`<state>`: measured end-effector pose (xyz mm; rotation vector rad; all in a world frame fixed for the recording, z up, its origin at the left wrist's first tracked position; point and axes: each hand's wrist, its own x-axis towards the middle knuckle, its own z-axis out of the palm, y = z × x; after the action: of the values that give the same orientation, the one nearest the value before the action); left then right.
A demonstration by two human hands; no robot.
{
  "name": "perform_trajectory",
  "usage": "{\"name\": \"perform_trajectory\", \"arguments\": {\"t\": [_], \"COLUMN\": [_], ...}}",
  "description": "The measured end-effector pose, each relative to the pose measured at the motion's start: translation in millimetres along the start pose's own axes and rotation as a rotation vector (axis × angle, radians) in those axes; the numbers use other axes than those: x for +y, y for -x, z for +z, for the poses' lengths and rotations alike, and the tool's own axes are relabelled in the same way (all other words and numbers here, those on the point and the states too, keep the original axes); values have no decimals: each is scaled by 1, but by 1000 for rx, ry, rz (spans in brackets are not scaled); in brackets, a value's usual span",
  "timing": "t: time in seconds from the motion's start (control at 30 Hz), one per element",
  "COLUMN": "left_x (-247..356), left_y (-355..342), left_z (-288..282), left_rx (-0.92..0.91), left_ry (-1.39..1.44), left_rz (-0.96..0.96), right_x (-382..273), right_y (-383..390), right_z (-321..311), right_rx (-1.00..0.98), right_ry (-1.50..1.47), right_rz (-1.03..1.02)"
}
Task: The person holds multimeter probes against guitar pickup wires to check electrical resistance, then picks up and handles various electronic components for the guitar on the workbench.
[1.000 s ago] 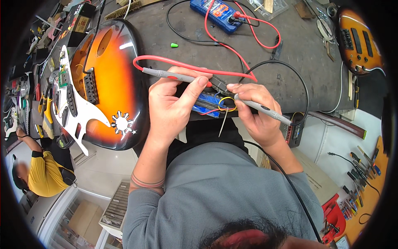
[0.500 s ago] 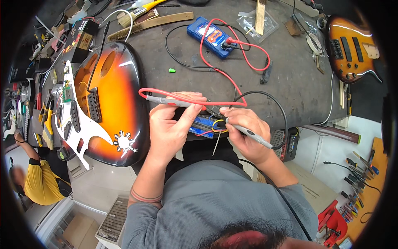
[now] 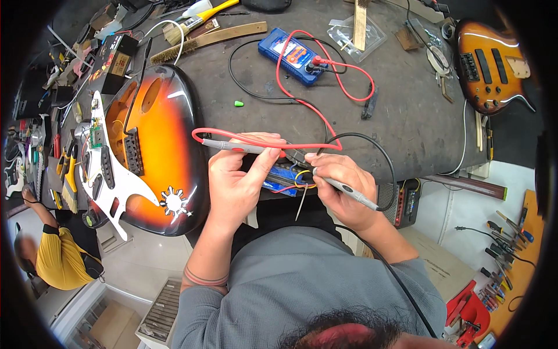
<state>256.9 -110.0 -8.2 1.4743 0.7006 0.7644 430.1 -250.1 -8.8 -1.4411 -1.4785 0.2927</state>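
My left hand [image 3: 237, 180] is closed around a grey test probe [image 3: 224, 145] with a red lead looping back over it. Another grey test probe [image 3: 357, 196], this one on a black lead, is pinched in my right hand [image 3: 347, 183]. Between my fingertips is a small dark part [image 3: 297, 157], mostly hidden, so its kind and the exact probe contact cannot be made out. Just below it are a blue piece [image 3: 285, 174] and thin yellow, red and white wires. Both leads run to a blue multimeter [image 3: 289, 57] farther back on the bench.
A sunburst guitar body [image 3: 174, 128] with a white pickguard [image 3: 107, 174] lies at my left. A small green cap [image 3: 239, 103] and a black bar [image 3: 369, 103] rest on the bench. Another guitar body [image 3: 494, 67] is far right. A person in yellow [image 3: 61, 256] is at left.
The view has shifted slightly, so the bench items sit a little farther left. Both hands keep their hold on the probes, with hardly any movement between them.
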Motion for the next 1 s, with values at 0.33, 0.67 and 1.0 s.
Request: {"name": "perform_trajectory", "arguments": {"t": [0.33, 0.67, 1.0], "left_x": [-4, -8, -8], "left_y": [0, 1, -1], "left_z": [0, -2, 3], "left_rx": [0, 12, 85], "left_ry": [-2, 18, 28], "left_rz": [20, 15, 29], "right_x": [1, 3, 7], "right_y": [3, 5, 5], "right_z": [-1, 1, 2], "right_rx": [-1, 6, 15], "right_ry": [24, 4, -2], "right_rz": [6, 3, -23]}}
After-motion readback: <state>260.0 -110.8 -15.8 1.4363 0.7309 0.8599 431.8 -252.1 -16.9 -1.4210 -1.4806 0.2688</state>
